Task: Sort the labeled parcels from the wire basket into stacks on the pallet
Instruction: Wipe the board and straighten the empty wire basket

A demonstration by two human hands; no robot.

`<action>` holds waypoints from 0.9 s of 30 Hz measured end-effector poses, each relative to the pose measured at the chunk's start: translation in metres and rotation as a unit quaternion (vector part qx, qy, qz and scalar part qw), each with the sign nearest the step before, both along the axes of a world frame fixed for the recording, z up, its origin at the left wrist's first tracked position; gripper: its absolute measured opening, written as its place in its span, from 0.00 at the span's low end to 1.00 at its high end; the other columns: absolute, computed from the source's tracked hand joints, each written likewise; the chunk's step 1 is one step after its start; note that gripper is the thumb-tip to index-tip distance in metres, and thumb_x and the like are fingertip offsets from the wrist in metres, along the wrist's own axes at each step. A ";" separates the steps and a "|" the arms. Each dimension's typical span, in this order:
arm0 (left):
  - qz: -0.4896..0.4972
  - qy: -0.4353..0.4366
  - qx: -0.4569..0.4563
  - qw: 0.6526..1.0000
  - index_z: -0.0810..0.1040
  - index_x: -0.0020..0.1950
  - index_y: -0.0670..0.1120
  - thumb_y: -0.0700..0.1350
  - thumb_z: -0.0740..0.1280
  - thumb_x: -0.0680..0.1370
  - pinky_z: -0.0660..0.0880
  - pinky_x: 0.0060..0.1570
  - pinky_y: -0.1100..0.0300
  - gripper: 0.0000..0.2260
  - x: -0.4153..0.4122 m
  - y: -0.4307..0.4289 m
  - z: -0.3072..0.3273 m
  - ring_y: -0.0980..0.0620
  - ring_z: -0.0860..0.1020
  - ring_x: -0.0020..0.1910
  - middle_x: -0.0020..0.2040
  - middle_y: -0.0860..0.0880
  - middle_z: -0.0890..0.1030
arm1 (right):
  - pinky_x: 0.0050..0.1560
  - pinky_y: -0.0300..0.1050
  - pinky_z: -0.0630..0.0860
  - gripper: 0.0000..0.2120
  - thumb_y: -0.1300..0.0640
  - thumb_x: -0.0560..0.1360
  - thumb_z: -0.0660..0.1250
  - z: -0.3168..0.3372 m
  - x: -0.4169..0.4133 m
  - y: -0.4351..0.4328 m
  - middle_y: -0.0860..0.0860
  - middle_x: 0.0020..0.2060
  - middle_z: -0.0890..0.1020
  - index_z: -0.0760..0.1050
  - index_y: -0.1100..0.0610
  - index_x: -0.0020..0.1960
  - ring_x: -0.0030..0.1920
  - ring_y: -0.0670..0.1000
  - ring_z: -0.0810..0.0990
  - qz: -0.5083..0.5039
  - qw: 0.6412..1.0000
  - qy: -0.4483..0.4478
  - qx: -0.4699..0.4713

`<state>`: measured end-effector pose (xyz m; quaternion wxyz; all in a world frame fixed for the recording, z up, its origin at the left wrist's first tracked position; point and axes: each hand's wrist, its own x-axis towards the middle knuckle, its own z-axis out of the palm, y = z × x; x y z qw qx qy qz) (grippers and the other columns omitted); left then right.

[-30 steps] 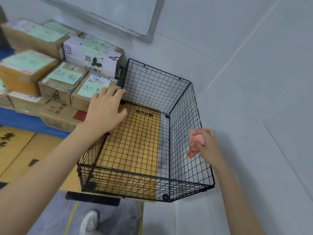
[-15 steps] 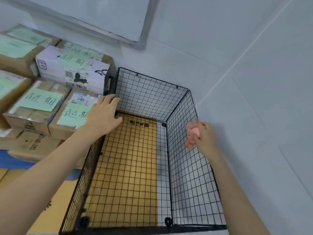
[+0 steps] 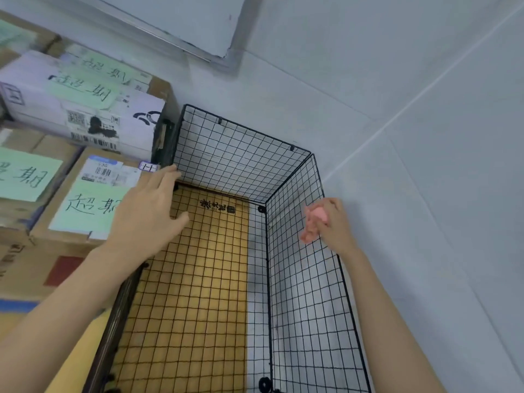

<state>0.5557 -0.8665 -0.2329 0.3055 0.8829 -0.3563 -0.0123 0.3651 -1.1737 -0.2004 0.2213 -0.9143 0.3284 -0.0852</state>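
Basket open-topped; L hand flat over left rim; R hand gripping pink obj at right rim.

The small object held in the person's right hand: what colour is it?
Pink; the small pink object shows best in the head view.

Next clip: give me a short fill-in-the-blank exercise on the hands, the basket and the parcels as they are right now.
1. The right hand grips a small ____ object.
2. The left hand, fingers straight, is at the ____ side of the wire basket.
3. The paper labels on the stacked parcels are ____ in colour.

Missing words: pink; left; green.
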 end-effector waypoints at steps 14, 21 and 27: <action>0.014 0.031 -0.058 0.998 0.67 0.74 0.38 0.40 0.72 0.74 0.69 0.66 0.41 0.30 0.004 -0.003 -0.008 0.39 0.69 0.70 0.74 0.42 0.68 | 0.46 0.28 0.77 0.09 0.72 0.78 0.61 -0.003 -0.075 0.056 0.49 0.58 0.68 0.76 0.64 0.55 0.55 0.30 0.75 0.016 1.000 -0.022 0.007; 0.012 0.034 -0.058 0.998 0.67 0.74 0.37 0.41 0.72 0.74 0.68 0.66 0.42 0.30 0.004 -0.006 -0.010 0.38 0.68 0.70 0.74 0.41 0.68 | 0.58 0.44 0.79 0.10 0.64 0.77 0.65 -0.003 -0.097 0.059 0.39 0.59 0.69 0.78 0.49 0.50 0.65 0.39 0.72 0.029 0.998 -0.015 0.061; 0.007 0.038 -0.060 0.997 0.69 0.72 0.36 0.39 0.73 0.72 0.70 0.64 0.40 0.29 0.005 -0.007 -0.013 0.36 0.70 0.67 0.72 0.40 0.71 | 0.57 0.49 0.80 0.18 0.65 0.74 0.63 -0.005 -0.023 0.004 0.41 0.55 0.67 0.76 0.40 0.45 0.58 0.54 0.76 0.016 0.999 0.006 0.036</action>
